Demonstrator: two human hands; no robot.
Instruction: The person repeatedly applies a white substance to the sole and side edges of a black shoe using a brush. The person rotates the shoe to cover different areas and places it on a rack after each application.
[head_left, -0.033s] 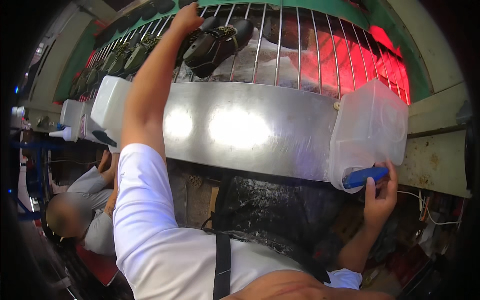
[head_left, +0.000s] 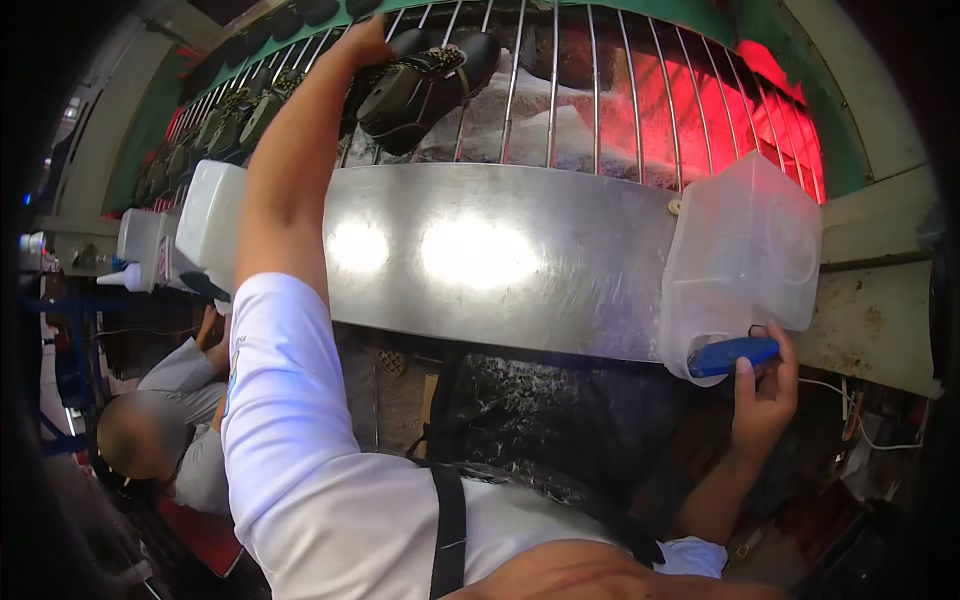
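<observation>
My left hand (head_left: 368, 42) is stretched far over the metal bars, beside a pair of dark shoes with patterned laces. The near shoe (head_left: 405, 98) of that pair lies tilted, sole toward me. My left fingers are mostly hidden behind the hand, so a grip cannot be made out. At the right, my right hand (head_left: 768, 385) is closed round a blue tool (head_left: 733, 355), thumb below and fingers above. The tool lies at the mouth of a translucent plastic container (head_left: 740, 250); its working end is not clear.
A smooth metal plate (head_left: 480, 320) runs along the near side of the bars (head_left: 597, 100). More dark shoes (head_left: 215, 130) line the rack at the left. Red light glows under the right bars. A white container (head_left: 210, 215) stands left, and another person (head_left: 150, 430) sits below it.
The whole view has shifted slightly, and the shoes and my left hand appear a little further left. Both hands keep nearly the same places.
</observation>
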